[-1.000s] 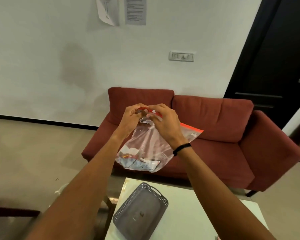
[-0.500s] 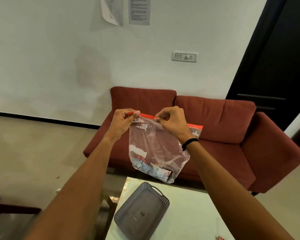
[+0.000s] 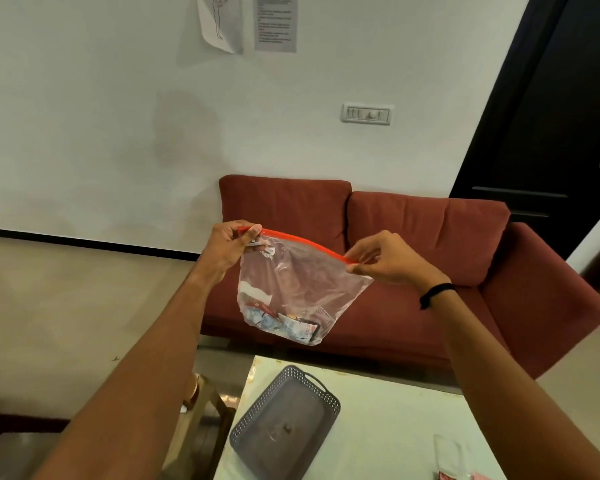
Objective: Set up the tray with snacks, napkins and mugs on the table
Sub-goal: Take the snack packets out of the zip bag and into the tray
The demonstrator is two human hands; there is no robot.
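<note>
Hands have spread apart since a moment ago, stretching the seal wide: left hand (image 3: 227, 245) pinches one end of the bag (image 3: 297, 289), right hand (image 3: 383, 259) pinches the other, held up over the table (image 3: 395, 420). One bag, several snack packets (image 3: 284, 322) at its bottom. One grey tray (image 3: 286, 422) below.

Small snack packets (image 3: 284, 323) blurring together inside the clear red-zip plastic bag (image 3: 302, 289), print unreadable, pale worktop (image 3: 395, 427) running off the bottom edge, wall papers (image 3: 246, 22) too small to read
</note>
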